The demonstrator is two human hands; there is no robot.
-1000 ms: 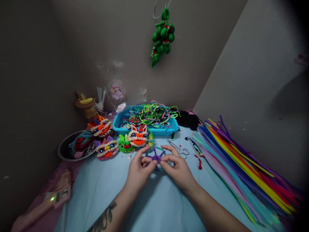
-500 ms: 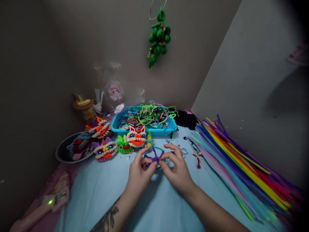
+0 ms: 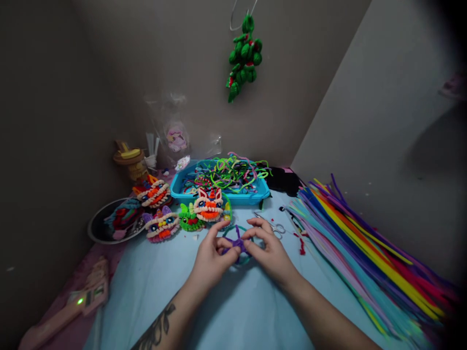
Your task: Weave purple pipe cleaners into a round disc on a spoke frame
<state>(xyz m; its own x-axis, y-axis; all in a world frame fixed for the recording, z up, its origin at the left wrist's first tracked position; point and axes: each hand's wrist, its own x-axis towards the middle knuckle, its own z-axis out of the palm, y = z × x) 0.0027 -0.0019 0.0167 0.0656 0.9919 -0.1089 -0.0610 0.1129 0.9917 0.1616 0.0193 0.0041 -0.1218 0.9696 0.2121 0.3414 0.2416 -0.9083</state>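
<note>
A smooth pale-blue table cover [image 3: 233, 311] spreads across the foreground. Along its right side lies a long fan of straight, fuzzy pipe cleaners [image 3: 365, 243] in yellow, purple, teal and red. At the back a rectangular blue plastic tray [image 3: 219, 197] brims with tangled, bent stems. To its left sit plush, ridged lion-head figures [image 3: 207, 206] wound from chenille, and a round dark bowl [image 3: 105, 231] of twisted scraps. A knobbly green ornament [image 3: 244, 56] hangs on the wall. Thin metal scissors [image 3: 275, 227] lie just beside the right hand [image 3: 272, 255]. Left hand [image 3: 211, 257] and right hand meet at the table's middle, fingertips of both pinching a small purple pipe-cleaner knot [image 3: 236, 243] with short spokes, set within a teal ring.
</note>
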